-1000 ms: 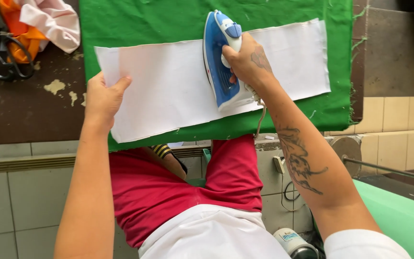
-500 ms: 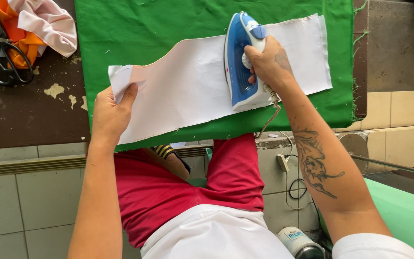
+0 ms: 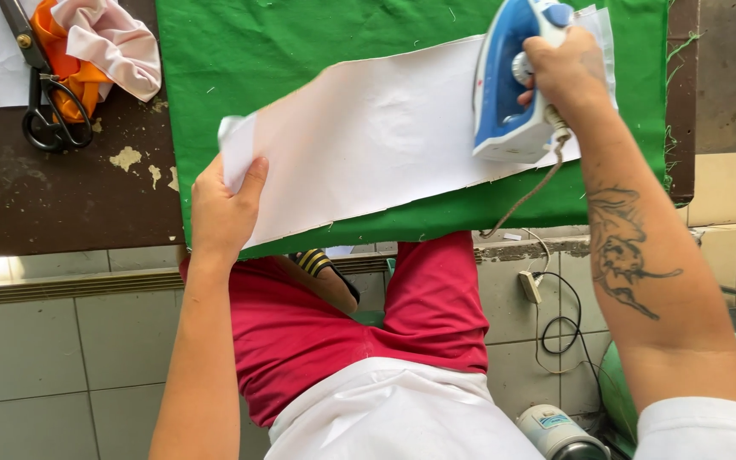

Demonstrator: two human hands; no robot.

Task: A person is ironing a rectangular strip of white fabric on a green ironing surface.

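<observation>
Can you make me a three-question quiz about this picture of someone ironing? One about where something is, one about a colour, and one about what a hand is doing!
1. Where are the scissors?
A. On the dark table, left of the green cloth
B. On top of the white fabric
C. In the right hand

2. What colour is the cloth under the white fabric?
A. Yellow
B. Green
C. Black

3. What is the left hand doing?
A. Gripping the iron
B. Hanging free in the air
C. Holding down the near-left end of the white fabric

Answers:
1. A, they lie on the dark table beside an orange and pink bundle.
2. B, green shows all around the white strip.
3. C, its fingers lie on the fabric's corner, while the right hand grips the blue and white iron.
</observation>
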